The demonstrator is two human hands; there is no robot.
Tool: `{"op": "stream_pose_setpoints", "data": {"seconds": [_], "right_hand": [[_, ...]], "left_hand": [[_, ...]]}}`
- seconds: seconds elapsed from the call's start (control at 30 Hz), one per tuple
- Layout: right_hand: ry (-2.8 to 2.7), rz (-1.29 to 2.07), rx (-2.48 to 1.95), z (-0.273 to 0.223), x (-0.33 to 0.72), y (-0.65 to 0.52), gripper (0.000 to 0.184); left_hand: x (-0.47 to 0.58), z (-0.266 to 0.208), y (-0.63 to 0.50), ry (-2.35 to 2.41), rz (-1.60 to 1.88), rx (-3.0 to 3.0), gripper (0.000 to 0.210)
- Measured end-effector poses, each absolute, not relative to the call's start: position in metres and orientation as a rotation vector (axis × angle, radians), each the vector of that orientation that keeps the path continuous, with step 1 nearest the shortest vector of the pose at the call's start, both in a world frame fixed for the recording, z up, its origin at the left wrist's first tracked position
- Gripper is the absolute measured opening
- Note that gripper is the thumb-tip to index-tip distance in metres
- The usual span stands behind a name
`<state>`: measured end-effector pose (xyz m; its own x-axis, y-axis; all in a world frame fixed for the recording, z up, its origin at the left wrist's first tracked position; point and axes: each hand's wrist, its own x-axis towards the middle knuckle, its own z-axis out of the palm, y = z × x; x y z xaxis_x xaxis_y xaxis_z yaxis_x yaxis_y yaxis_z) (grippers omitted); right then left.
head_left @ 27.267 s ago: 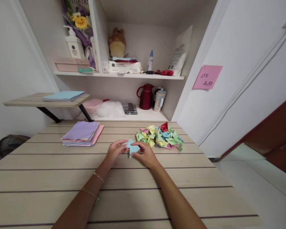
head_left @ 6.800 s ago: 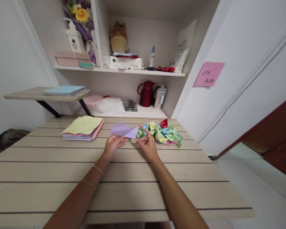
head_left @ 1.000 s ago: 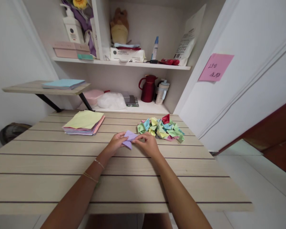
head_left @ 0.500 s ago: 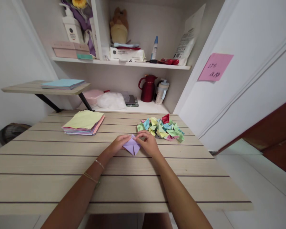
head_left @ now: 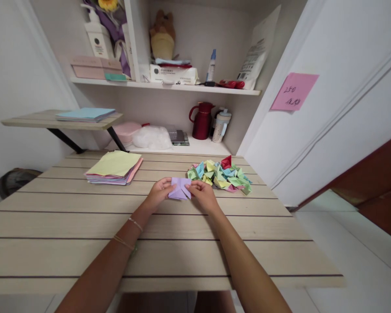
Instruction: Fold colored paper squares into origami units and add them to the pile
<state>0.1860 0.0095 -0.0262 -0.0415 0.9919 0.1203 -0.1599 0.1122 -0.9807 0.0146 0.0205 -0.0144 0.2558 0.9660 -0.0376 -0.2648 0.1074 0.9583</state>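
Observation:
A folded piece of purple paper (head_left: 180,189) is held just above the middle of the table, its straight edge at the top and creases running across its face. My left hand (head_left: 160,192) pinches it at the left side, thumb in front. At its right side my right hand (head_left: 202,194) grips it between thumb and fingers. Behind my right hand lies a heap of folded paper boats (head_left: 220,174) in green, yellow, blue, pink and red. A stack of square paper sheets (head_left: 114,167), yellow on top, sits to the left of my left hand.
A small raised shelf (head_left: 26,119) at the left bears a pile of blue paper (head_left: 86,114). Along the back are a red jug (head_left: 202,121), a tumbler (head_left: 221,126) and a plastic bag (head_left: 152,137). A pink note (head_left: 295,91) is stuck on the right wall.
The purple paper has turned between my hands: its point faced me before, and now a straight edge lies along the top. My fingers have shifted to its left and right sides.

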Motion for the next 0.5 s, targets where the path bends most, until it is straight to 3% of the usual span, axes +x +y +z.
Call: {"op": "stream_pose_setpoints", "data": {"seconds": [0.17,0.3,0.5], "right_hand": [[-1.165,1.264,-0.968,-0.0247,0.1841,0.0088,0.03],[-1.232,1.286,-0.968,-0.0235,0.1832,0.0057,0.038],[-1.123,1.216,-1.015,-0.027,0.1865,0.0093,0.031]], "left_hand": [[0.0118,-0.016,0.0222,0.878,1.128,1.128,0.053],[0.0149,-0.0183,0.0215,0.847,1.048,1.241,0.05],[0.0195,-0.0128,0.0141,0.8,1.054,1.266,0.046]]}}
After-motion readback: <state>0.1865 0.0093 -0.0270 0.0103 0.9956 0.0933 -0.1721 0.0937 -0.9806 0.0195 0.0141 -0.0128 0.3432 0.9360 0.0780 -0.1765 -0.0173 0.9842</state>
